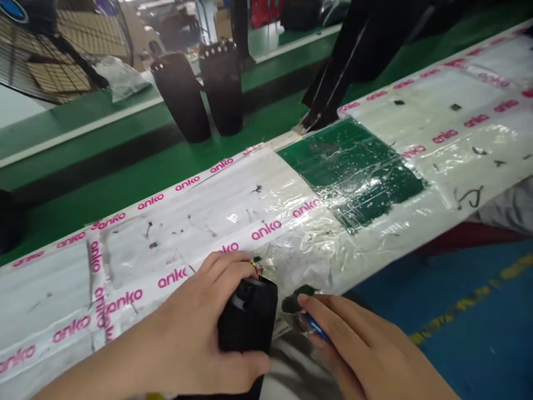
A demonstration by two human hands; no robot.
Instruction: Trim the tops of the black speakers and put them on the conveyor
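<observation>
- Left hand [189, 328]: clamped, fingers curled around a black cylindrical casing [245, 316] at the near edge of the workbench.
- Right hand [362, 347]: closed on a small blue-and-silver part [313, 326], mostly hidden by the fingers; just apart from the casing.
- Thin red and yellow wires [255, 270]: emerging from the top of the casing, beside the left fingertips.
- Dark green scrap [298, 297]: lying on the bench just beyond the right fingertips.
- Workbench [353, 172]: green top under clear plastic film, with white "anko" tape [179, 183] running across it.
- Far side: 2 black cylindrical containers [181, 97], with a fan guard [45, 50] at far left.
- Near right: blue floor [470, 328] with a yellow line [458, 311].
- Risk, judged: a sharp twist of the casing could strain the thin wires; a loosened pinch could drop the small part off the near edge.
</observation>
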